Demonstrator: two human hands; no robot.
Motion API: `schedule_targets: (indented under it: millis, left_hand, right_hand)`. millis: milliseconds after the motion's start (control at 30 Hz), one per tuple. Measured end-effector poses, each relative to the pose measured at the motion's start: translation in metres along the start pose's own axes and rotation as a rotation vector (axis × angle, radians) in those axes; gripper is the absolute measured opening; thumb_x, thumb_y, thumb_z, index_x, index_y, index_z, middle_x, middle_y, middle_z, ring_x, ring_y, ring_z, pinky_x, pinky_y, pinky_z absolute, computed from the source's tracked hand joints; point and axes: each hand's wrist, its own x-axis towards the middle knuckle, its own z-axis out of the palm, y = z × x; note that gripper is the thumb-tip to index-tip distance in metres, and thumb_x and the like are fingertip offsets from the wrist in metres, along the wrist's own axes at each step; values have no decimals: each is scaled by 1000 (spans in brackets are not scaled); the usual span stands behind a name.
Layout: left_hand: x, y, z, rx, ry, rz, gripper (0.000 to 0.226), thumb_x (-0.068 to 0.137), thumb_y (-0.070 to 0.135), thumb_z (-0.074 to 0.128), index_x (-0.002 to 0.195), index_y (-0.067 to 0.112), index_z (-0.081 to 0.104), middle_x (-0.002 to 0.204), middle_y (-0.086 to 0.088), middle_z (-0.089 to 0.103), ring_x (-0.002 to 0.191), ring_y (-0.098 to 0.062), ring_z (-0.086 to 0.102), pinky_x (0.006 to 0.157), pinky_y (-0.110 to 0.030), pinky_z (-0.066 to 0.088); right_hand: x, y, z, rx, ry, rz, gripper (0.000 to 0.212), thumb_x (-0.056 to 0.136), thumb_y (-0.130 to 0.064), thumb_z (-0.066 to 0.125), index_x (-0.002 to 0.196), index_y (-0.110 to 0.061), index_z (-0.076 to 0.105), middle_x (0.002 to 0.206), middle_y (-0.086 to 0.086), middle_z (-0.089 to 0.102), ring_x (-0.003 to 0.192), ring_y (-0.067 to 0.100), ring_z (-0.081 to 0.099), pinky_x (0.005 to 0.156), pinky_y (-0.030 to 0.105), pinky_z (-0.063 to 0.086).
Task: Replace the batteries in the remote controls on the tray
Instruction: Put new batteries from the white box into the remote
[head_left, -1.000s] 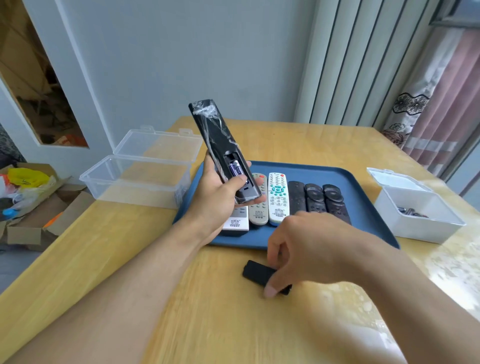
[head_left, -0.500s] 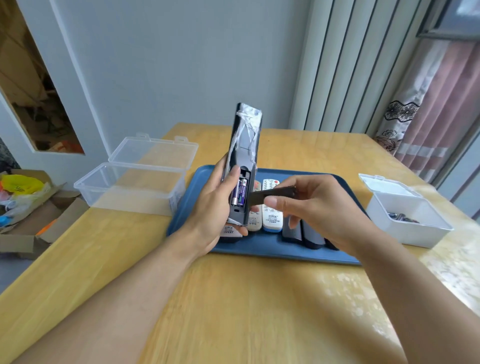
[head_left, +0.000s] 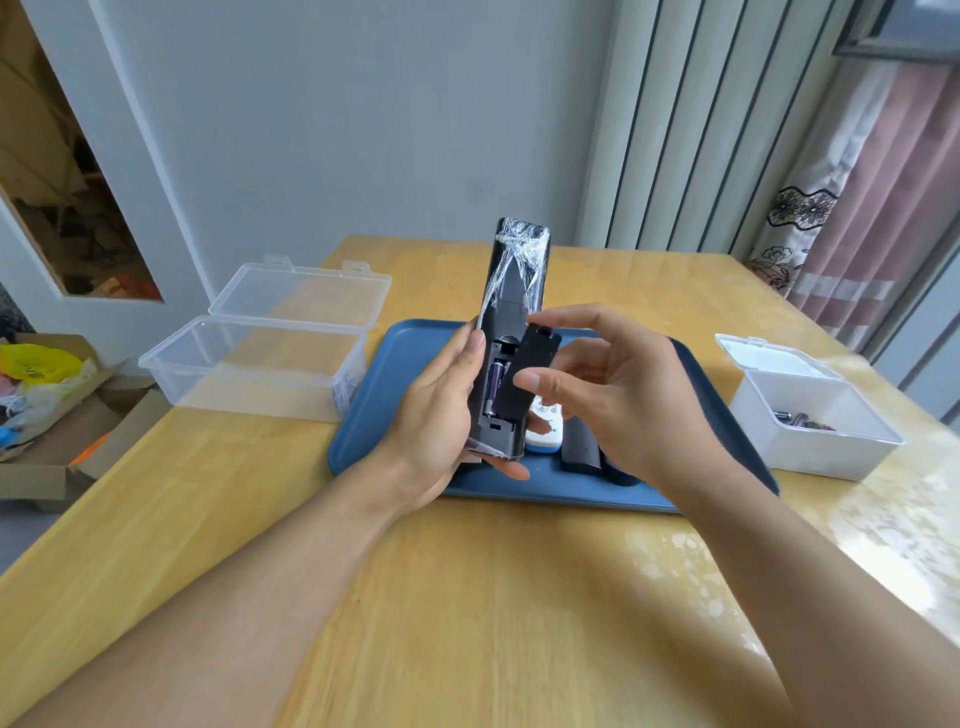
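Two hands of ours above the blue tray (head_left: 727, 410), left hand (head_left: 436, 415) gripping the upright black remote (head_left: 511, 312), batteries (head_left: 496, 382) seated inside, right hand (head_left: 618, 395) pinching the battery cover (head_left: 524, 374) against its compartment, spare remotes (head_left: 579, 441) at five o'clock of it

- Left hand (head_left: 431, 410): bare, no ring or glove; forearm unsleeved.
- Right hand (head_left: 618, 400): bare, short trimmed nails; forearm unsleeved, no watch.

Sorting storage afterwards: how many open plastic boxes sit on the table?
2: a clear plastic box left of the blue tray, a white plastic box with batteries on its right.
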Motion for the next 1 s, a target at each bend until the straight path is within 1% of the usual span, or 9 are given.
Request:
schedule_targets:
  millis: [167, 233, 333, 467, 600, 700, 767, 900, 1000]
  left_hand:
    - [0, -1, 0, -10, -50, -23, 43, 108, 42, 35, 149, 33, 42, 109, -5, 75, 83, -33, 75, 50, -42, 58]
    - [-2, 0, 0, -14, -67, -18, 42, 109, 41, 33, 149, 32, 42, 109, 0, 76, 82, -32, 76, 51, -44, 59]
    - [-2, 0, 0, -21, -76, -15, 41, 109, 40, 32, 148, 35, 43, 112, -1, 76, 83, -33, 75, 51, -44, 59]
    - [-1, -1, 0, -14, -69, -6, 40, 109, 41, 34, 148, 41, 43, 118, -5, 73, 86, -36, 75, 52, -45, 59]
    - [-1, -1, 0, 15, -118, 58, 40, 109, 38, 34, 147, 49, 42, 116, -5, 71, 86, -33, 73, 56, -48, 60]
    - [-3, 0, 1, 55, -139, 132, 42, 109, 37, 35, 147, 54, 39, 109, -9, 69, 82, -31, 70, 53, -48, 60]
    - [-3, 0, 1, 67, -147, 151, 44, 108, 36, 36, 149, 54, 36, 109, -13, 67, 82, -31, 69, 52, -49, 60]
    - [-3, 0, 0, 88, -149, 150, 47, 106, 38, 38, 151, 54, 34, 109, -17, 65, 81, -30, 68, 49, -45, 58]
    - [-2, 3, 0, 98, -136, 146, 44, 109, 39, 32, 149, 57, 33, 116, -5, 68, 83, -26, 70, 50, -41, 58]
  right_hand:
    - [-1, 2, 3, -58, -23, -61, 38, 75, -20, 84, 107, -36, 70, 76, 5, 67, 52, 6, 55, 59, 15, 44]
    - [0, 3, 3, -91, -7, -87, 41, 74, -17, 85, 106, -38, 70, 80, 7, 62, 52, 3, 53, 59, 12, 44]
    - [1, 6, 4, -129, -1, -89, 42, 73, -18, 87, 105, -39, 72, 78, 1, 54, 57, 6, 49, 61, 12, 44]
    - [2, 5, 4, -107, 42, -22, 42, 67, -17, 91, 99, -20, 64, 69, 1, 47, 48, 2, 46, 51, 9, 38]
    - [4, 7, 1, -118, 75, 63, 54, 60, -29, 94, 84, -12, 48, 64, -1, 41, 56, 11, 35, 53, 24, 32]
    - [1, 5, -1, 110, 12, 216, 55, 61, -26, 93, 83, -12, 45, 54, -4, 43, 52, 12, 38, 56, 33, 28]
    - [0, 4, -3, 171, -17, 297, 54, 61, -25, 92, 85, -14, 45, 50, -8, 45, 50, 12, 40, 55, 32, 26]
    - [-2, 2, 2, 230, 13, 332, 52, 66, -15, 91, 85, -13, 42, 54, -8, 43, 41, 1, 46, 44, 14, 31]
    - [-3, 4, 9, 106, 118, 197, 49, 66, -23, 92, 77, -14, 45, 56, -10, 38, 42, 5, 38, 43, 21, 31]
